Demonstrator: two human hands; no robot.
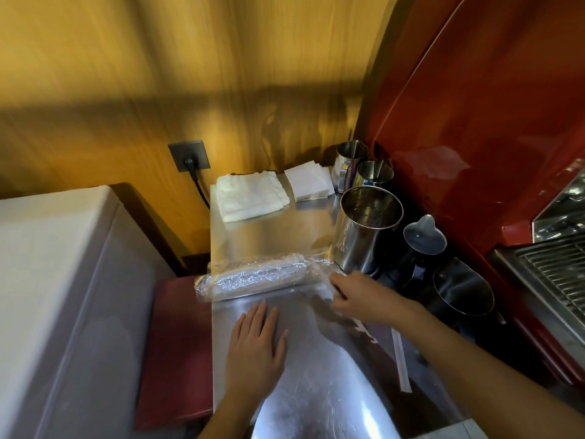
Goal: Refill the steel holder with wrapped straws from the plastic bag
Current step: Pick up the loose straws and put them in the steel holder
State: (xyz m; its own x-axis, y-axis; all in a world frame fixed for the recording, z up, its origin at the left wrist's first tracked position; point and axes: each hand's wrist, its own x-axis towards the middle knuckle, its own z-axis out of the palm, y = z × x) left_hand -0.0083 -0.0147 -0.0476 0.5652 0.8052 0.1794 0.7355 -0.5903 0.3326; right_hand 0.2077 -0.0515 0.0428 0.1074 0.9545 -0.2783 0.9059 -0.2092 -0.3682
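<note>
A clear plastic bag (253, 278) of wrapped straws lies sideways across the steel counter (272, 229). My right hand (361, 296) pinches the bag's right end, close to the base of the tall steel holder (364, 229), which stands upright and looks empty. My left hand (256, 346) rests flat on the counter, palm down, just in front of the bag and not touching it. One wrapped straw (401, 362) lies loose on the counter under my right forearm.
Steel and black pitchers (424, 245) stand along the right beside a red espresso machine (474, 137). A folded white towel (250, 194) and paper napkins (308, 182) lie at the back. A white appliance (57, 280) sits left, with a wall socket (189, 155) behind.
</note>
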